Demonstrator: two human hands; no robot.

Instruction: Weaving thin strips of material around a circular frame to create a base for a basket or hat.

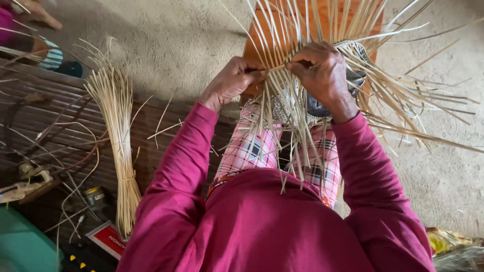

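Observation:
A half-woven cane basket [353, 50] rests over my lap, its many loose pale strips [403, 95] fanning outward in all directions. My left hand [233, 80] pinches a thin horizontal strip at the basket's left side. My right hand [322, 70] grips the same strip and the upright strips near the woven rim. A dark round mould [322, 107] shows under the weave below my right wrist. Both sleeves are magenta, and pink checked trousers [252, 151] lie beneath the work.
A tied bundle of pale cane strips [118, 131] lies on the dark wooden floor at left. Loose wires, a small jar [95, 196], a red packet [108, 239] and a teal object [20, 247] sit at lower left. An orange wooden stool [262, 45] stands behind the basket. Another person's foot [38, 12] shows at top left.

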